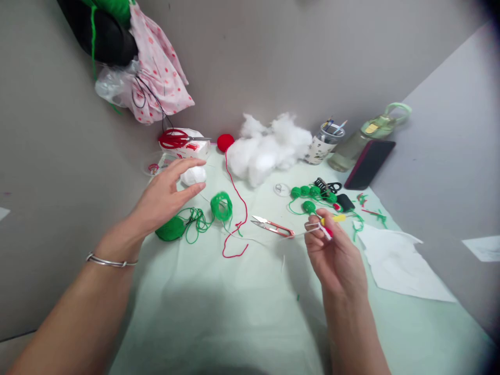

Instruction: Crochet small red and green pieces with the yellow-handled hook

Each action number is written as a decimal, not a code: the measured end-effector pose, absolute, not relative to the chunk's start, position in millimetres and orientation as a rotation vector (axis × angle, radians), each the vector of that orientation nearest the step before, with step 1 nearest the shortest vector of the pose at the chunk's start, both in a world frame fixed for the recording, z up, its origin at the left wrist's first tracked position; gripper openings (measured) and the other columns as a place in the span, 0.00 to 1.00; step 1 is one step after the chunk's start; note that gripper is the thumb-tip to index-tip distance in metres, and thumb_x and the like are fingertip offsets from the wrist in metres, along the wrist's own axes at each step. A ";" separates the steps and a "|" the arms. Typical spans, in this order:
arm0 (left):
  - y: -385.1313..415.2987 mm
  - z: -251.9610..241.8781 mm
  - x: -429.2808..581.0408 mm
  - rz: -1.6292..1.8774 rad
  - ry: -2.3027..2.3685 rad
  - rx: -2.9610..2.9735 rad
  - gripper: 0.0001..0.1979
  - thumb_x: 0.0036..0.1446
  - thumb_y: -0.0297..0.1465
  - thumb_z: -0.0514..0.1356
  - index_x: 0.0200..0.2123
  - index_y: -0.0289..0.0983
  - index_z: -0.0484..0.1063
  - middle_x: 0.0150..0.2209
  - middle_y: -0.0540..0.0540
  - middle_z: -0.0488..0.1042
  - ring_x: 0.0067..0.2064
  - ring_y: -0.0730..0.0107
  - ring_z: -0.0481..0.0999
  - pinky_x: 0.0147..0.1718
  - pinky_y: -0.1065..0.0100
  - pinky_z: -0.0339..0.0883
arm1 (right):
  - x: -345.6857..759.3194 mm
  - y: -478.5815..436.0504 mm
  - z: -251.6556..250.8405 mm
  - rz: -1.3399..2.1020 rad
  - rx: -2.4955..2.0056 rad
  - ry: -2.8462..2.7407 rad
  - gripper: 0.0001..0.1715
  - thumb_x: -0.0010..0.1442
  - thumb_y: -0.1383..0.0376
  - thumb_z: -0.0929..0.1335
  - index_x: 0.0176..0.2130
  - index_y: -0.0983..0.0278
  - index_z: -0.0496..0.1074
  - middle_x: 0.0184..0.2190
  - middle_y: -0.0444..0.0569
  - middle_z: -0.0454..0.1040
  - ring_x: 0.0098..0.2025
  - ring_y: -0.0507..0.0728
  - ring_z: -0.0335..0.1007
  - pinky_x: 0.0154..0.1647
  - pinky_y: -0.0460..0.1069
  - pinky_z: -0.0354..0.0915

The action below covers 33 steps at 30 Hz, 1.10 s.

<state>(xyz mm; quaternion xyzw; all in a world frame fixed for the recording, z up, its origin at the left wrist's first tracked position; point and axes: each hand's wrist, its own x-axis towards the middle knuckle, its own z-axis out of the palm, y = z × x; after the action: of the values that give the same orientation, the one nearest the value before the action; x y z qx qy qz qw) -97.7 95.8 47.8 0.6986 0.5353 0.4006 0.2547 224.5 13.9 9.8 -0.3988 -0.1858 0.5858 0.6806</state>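
My left hand (167,195) hovers over the table with its fingers apart and holds nothing; its fingertips are close to a small white ball of yarn (193,176). Just below it lie a green yarn ball (170,229) and a loose green yarn coil (221,206). My right hand (336,255) is pinched on a thin crochet hook (327,229) with a red and yellow grip, a white thread trailing from it. Small thread snips (272,225) lie on the table left of that hand. A red yarn strand (238,219) winds between the two hands.
A heap of white stuffing (269,146), a red yarn ball (225,141), red scissors (175,138) on a white box, a cup of pens (326,140), a green bottle (367,135), a dark phone (369,162), green crocheted balls (312,192) and white paper (398,260) surround the work area.
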 end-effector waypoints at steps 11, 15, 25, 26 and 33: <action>101.1 -5.0 -111.4 0.600 1.475 2.216 0.04 0.56 0.35 0.63 0.32 0.45 0.80 0.48 0.41 0.81 0.59 0.43 0.73 0.65 0.41 0.57 | 224.5 15.4 6.9 1.347 -0.938 -0.457 0.16 0.51 0.62 0.81 0.38 0.62 0.79 0.32 0.43 0.70 0.26 0.44 0.65 0.22 0.37 0.67; 102.5 -13.0 -109.0 0.582 1.422 2.184 0.03 0.48 0.31 0.67 0.25 0.44 0.76 0.39 0.46 0.81 0.51 0.47 0.77 0.63 0.43 0.58 | 222.7 15.2 8.4 1.353 -0.933 -0.409 0.17 0.49 0.63 0.82 0.38 0.64 0.80 0.31 0.43 0.71 0.25 0.44 0.65 0.22 0.36 0.67; 106.1 30.6 -131.9 1.422 1.462 1.642 0.05 0.62 0.35 0.64 0.37 0.41 0.71 0.25 0.54 0.75 0.27 0.70 0.75 0.33 0.66 0.71 | 224.2 14.2 9.4 1.381 -0.918 -0.479 0.15 0.52 0.63 0.81 0.38 0.64 0.78 0.31 0.42 0.70 0.25 0.44 0.64 0.22 0.36 0.65; 106.2 32.1 -131.1 1.508 1.431 1.588 0.07 0.62 0.36 0.64 0.37 0.40 0.70 0.25 0.55 0.75 0.25 0.71 0.75 0.31 0.67 0.72 | 224.2 14.2 9.1 1.381 -0.921 -0.485 0.15 0.52 0.63 0.81 0.38 0.64 0.78 0.31 0.42 0.70 0.25 0.44 0.64 0.22 0.36 0.65; 105.4 46.3 -124.5 1.725 1.187 1.169 0.09 0.58 0.29 0.71 0.36 0.39 0.73 0.28 0.53 0.83 0.26 0.73 0.81 0.29 0.72 0.76 | 222.6 14.9 8.2 1.366 -0.922 -0.453 0.15 0.51 0.63 0.81 0.37 0.64 0.79 0.31 0.43 0.70 0.25 0.44 0.64 0.22 0.36 0.65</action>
<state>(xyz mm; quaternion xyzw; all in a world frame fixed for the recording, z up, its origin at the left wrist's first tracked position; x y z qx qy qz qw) -124.5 105.4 46.3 0.4540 0.4612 0.6703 0.3632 222.6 14.9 8.2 -0.4067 -0.1999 0.6030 0.6564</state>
